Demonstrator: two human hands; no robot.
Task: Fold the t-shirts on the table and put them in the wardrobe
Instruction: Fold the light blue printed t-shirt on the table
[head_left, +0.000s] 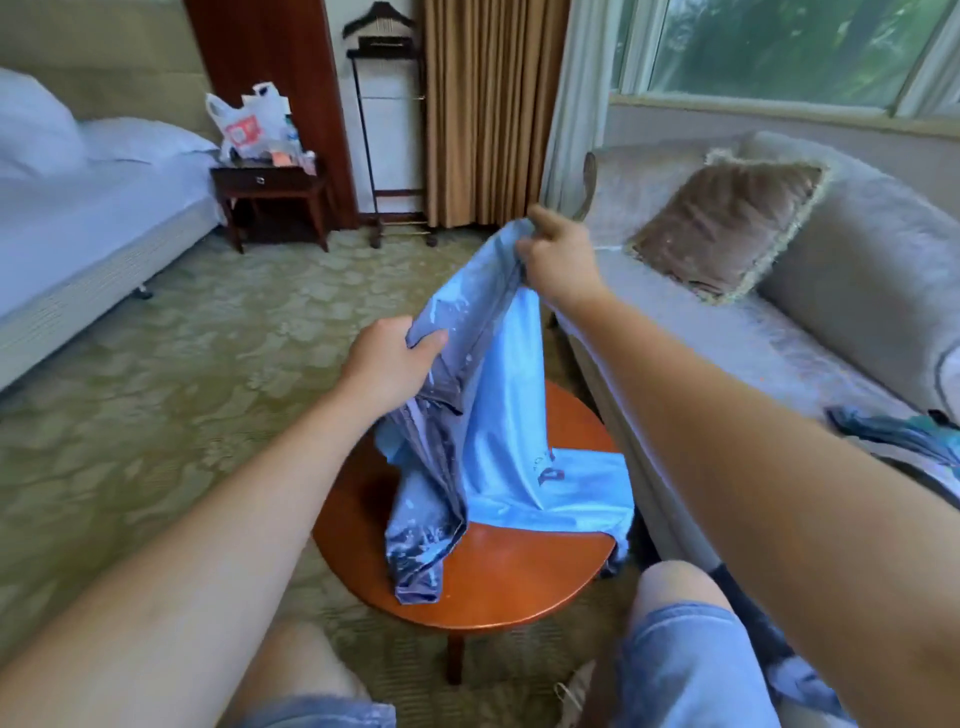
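A light blue t-shirt (498, 441) hangs lifted above the round wooden table (498, 587), its lower part still lying on the tabletop. My left hand (389, 364) grips one bunched edge of the shirt at mid-height. My right hand (558, 254) pinches the top edge higher up and farther away. A darker, blue-grey fold of the shirt droops toward the table's front. Another dark blue garment (898, 431) lies on the sofa at the right.
A grey sofa (779, 338) with a brown cushion (727, 223) runs along the right, close to the table. A bed (78, 223) stands at the left, a nightstand (270, 197) with bags and a valet stand (384, 130) behind. Patterned carpet (182, 364) spreads between. My knees are below the table.
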